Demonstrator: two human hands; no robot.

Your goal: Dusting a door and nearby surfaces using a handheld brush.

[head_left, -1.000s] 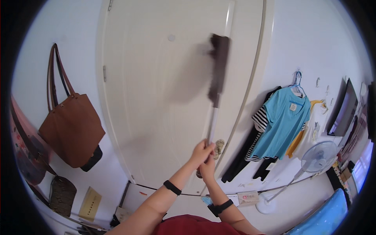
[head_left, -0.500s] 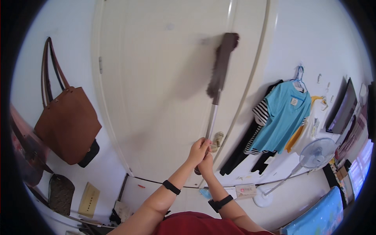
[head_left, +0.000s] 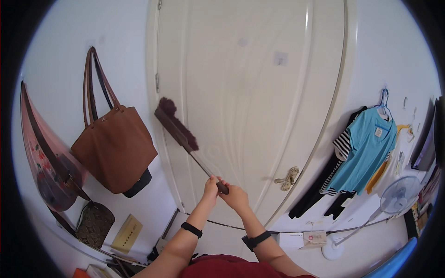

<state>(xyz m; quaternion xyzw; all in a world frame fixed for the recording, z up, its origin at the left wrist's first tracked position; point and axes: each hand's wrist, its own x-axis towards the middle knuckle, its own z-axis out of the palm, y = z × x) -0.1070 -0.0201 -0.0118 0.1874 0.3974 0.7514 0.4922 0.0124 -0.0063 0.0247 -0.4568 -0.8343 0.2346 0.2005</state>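
Observation:
Both of my hands are closed around the handle of a long duster (head_left: 178, 128). Its head is flat and grey-brown with dark purplish fluffy pile, and it sits on a thin metal pole. My left hand (head_left: 211, 188) grips the handle just below the pole, while my right hand (head_left: 236, 198) wraps its brown lower end. From my hands the duster slants up and left, its head in front of the left part of a cream door (head_left: 259, 106), near the hinged edge. Whether the pile touches the door I cannot tell.
A brown tote bag (head_left: 116, 148) and a pink bag (head_left: 46, 162) hang on the left wall. At right are the door handle (head_left: 288, 179), a hanging turquoise shirt (head_left: 371, 148) and a standing fan (head_left: 399, 194). Boxes (head_left: 315, 239) stand on the floor by the wall.
The duster has swung from the door's right side, upright, across to its left side, now slanting left. My hands moved left and slightly down, still holding it. The view has turned left.

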